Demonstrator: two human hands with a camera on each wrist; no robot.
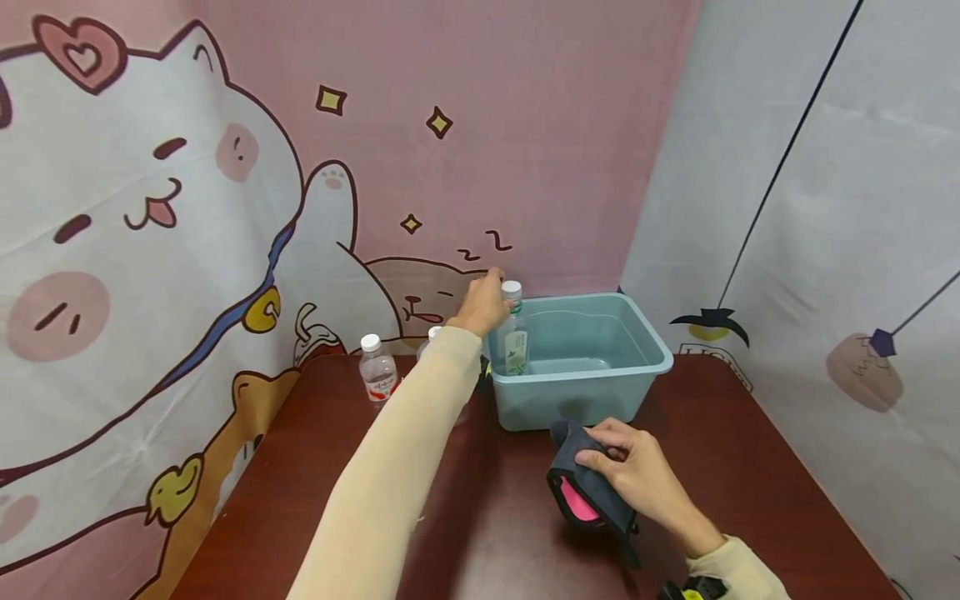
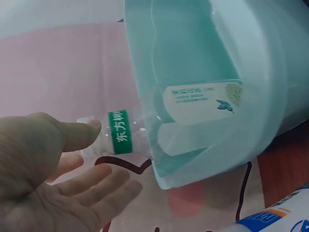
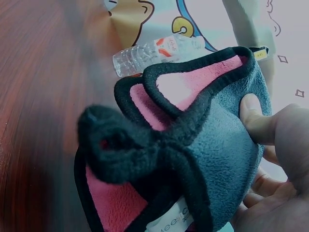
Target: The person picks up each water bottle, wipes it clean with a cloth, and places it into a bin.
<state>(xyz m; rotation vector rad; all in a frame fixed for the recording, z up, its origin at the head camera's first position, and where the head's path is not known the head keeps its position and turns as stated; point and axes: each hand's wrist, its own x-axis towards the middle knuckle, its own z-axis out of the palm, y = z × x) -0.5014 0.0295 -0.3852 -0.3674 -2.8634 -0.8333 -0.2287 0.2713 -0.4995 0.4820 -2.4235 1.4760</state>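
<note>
A clear bottle (image 1: 515,346) with a white cap, green neck band and pale label stands inside the left end of the light-blue bin (image 1: 585,408). My left hand (image 1: 482,307) is at its top. In the left wrist view, the left thumb (image 2: 82,135) overlaps the cap while the other fingers (image 2: 104,193) spread loosely beneath. My right hand (image 1: 637,467) pinches a folded grey cloth (image 1: 592,479) with black trim and pink lining, thumb on its grey face in the right wrist view. The cloth hangs in front of the bin, and a black loop (image 3: 116,145) sticks out from it.
A clear bottle (image 1: 378,371) with a red-and-white label stands left of my forearm. Another white-capped bottle (image 1: 434,332) is mostly hidden behind that arm. A white container (image 2: 277,215) with blue and orange print shows beside the bin. Printed cloth walls border the brown table (image 1: 300,500).
</note>
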